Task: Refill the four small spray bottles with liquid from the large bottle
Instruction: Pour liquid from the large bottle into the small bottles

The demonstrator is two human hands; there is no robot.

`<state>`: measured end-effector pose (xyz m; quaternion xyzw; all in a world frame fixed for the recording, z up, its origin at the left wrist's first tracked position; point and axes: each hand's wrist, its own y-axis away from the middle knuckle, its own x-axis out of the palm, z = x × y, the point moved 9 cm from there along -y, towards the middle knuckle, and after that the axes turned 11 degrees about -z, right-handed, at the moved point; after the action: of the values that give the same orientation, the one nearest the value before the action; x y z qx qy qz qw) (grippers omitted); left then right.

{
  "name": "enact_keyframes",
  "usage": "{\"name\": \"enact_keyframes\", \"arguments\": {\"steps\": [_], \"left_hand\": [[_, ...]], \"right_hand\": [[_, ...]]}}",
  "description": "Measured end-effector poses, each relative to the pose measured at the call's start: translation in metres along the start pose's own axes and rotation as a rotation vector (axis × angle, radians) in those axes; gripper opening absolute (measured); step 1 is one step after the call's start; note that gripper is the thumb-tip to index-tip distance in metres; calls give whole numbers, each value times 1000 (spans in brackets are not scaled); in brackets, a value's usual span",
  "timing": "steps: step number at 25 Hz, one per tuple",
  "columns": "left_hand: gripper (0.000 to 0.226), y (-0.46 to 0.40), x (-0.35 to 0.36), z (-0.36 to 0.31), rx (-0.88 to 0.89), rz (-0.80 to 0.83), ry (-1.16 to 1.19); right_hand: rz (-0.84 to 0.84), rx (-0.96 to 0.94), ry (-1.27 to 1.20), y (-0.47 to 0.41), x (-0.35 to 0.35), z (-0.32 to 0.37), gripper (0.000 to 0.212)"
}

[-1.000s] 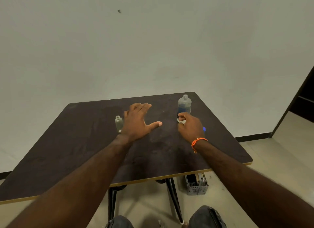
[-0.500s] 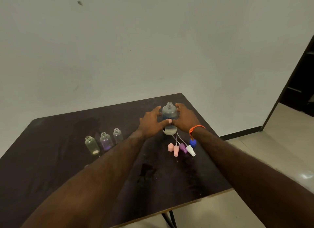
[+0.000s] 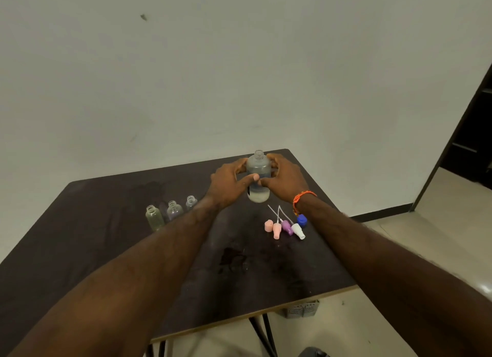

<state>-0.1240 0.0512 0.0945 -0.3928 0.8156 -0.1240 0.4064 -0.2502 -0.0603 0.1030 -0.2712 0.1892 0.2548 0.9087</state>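
Observation:
The large clear bottle (image 3: 258,177), uncapped and upright, stands at the far right of the dark table (image 3: 106,250). My left hand (image 3: 229,185) grips its left side and my right hand (image 3: 286,181) grips its right side, thumbs meeting across the front. Three small open bottles show to the left: a yellowish one (image 3: 154,217), a purplish one (image 3: 174,210) and a clear one (image 3: 191,203), partly behind my left forearm. Any fourth small bottle is hidden. Spray tops lie to the right: pink (image 3: 277,230), purple (image 3: 287,226) and white (image 3: 298,231).
A pink cap (image 3: 268,225) and a blue cap (image 3: 301,220) lie among the spray tops. A wet smear (image 3: 234,261) marks the table's middle. A grey mesh basket (image 3: 303,309) sits on the floor under the table. A dark doorway (image 3: 471,143) opens at right.
My left hand left the small bottles and came over to the large bottle; both hands now hold it. The camera swung, showing the small bottles and spray tops.

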Motion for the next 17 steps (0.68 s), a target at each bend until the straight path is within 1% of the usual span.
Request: {"name": "enact_keyframes", "arguments": {"steps": [2,3,6,7,10,13,15,17], "left_hand": [[53,10,-20,-5,-4,0,-28],[57,17,-29,-5,-10,-1,-34],[76,46,-56,3,-76,-17,-79],[76,57,-63,6,-86,-4,-95],[61,87,-81,6,-66,41,-95],[46,112,-91,8,-80,96,-10],[42,124,-95,14,-99,109,8],[44,132,-96,18,-115,105,0]], "right_hand": [[19,-27,-5,14,-1,20,61],[30,-32,-4,22,1,27,62],[73,-50,9,54,12,44,72],[86,-51,18,65,17,46,74],[138,-56,29,94,33,51,75],[203,-52,46,115,49,53,79],[228,-52,64,125,58,51,82],[244,-52,78,132,64,47,82]]}}
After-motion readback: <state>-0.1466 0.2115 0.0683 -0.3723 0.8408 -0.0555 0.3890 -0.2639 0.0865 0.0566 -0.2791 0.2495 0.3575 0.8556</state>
